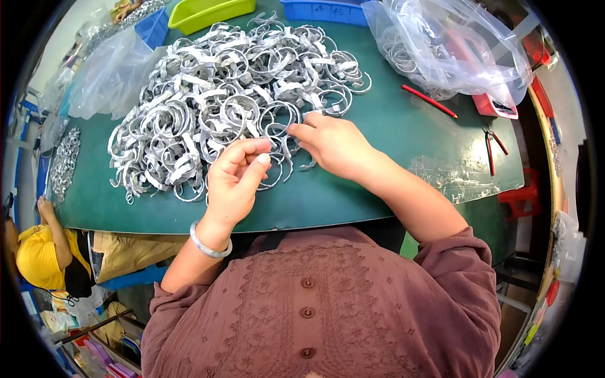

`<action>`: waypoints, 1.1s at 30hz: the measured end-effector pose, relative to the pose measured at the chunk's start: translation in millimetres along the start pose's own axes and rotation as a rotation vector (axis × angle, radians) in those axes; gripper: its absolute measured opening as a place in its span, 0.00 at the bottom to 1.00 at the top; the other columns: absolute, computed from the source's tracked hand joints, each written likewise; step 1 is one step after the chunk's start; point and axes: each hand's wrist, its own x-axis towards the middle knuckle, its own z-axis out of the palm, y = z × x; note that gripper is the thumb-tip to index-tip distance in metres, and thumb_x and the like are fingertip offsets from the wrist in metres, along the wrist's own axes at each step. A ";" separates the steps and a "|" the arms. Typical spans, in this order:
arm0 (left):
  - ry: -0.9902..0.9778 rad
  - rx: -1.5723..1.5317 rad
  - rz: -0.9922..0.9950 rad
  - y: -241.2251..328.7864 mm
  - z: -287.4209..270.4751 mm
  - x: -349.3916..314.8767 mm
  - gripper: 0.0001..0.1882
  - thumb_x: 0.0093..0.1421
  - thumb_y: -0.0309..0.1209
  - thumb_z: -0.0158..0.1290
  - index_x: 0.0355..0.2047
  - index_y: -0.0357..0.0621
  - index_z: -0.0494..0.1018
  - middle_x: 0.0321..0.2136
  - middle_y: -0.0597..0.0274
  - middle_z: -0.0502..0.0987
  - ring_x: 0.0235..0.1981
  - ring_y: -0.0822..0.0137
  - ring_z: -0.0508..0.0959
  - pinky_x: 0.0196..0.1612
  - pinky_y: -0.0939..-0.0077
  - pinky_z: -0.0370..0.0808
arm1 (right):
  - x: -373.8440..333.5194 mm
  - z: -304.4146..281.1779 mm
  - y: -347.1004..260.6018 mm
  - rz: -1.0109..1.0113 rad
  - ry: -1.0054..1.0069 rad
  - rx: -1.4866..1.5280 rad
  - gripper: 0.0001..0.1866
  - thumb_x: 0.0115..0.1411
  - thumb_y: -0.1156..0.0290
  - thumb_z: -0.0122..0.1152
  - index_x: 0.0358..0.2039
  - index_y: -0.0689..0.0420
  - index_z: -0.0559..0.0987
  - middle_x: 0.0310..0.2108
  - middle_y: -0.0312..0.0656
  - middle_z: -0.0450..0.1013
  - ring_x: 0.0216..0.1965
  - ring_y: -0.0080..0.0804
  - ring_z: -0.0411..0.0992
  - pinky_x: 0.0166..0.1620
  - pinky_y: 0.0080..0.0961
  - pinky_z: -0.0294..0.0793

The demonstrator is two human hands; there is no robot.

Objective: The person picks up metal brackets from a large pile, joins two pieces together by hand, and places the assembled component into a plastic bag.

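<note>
Rings (179,120): silver-grey, thin curved bands, several with open ends, heaped and tangled on green table (384,120), 11 o'clock. Left hand (234,179) at heap's 5 o'clock edge: thumb and fingertips close together; cannot tell whether a ring is pinched. Right hand (337,145) at heap's 4 o'clock edge: fingers curled; cannot tell if gripping.

Containers: clear bag (110,75), 10 o'clock, contents unclear; blue bin (152,30), green tray (214,19), 11; blue tray (324,14), 12; second bag (513,66), 1–2, pale rings showing through; pink box (484,106), 2, partly under it.
</note>
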 end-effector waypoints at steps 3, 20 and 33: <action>-0.030 -0.009 -0.011 -1.5 0.8 0.3 0.11 0.55 0.22 0.47 0.39 0.35 0.69 0.34 0.61 0.72 0.28 0.77 0.72 0.29 0.86 0.69 | 1.9 7.8 8.1 -0.025 0.026 -0.075 0.05 0.49 0.74 0.49 0.28 0.59 0.71 0.25 0.44 0.66 0.29 0.41 0.70 0.31 0.32 0.70; -0.310 0.087 0.146 9.4 10.7 9.9 0.10 0.55 0.24 0.48 0.38 0.38 0.71 0.30 0.64 0.69 0.28 0.77 0.69 0.28 0.89 0.66 | -8.6 -10.1 -1.5 0.438 -0.467 1.429 0.05 0.52 0.73 0.55 0.27 0.61 0.74 0.20 0.33 0.69 0.19 0.16 0.64 0.20 0.12 0.62; -0.082 -0.353 -0.317 9.7 8.6 10.0 0.08 0.58 0.30 0.46 0.33 0.37 0.69 0.25 0.64 0.72 0.22 0.76 0.73 0.24 0.84 0.71 | -29.4 -17.2 6.4 0.511 -0.114 1.622 0.12 0.58 0.70 0.47 0.38 0.65 0.71 0.27 0.42 0.72 0.24 0.25 0.71 0.26 0.18 0.70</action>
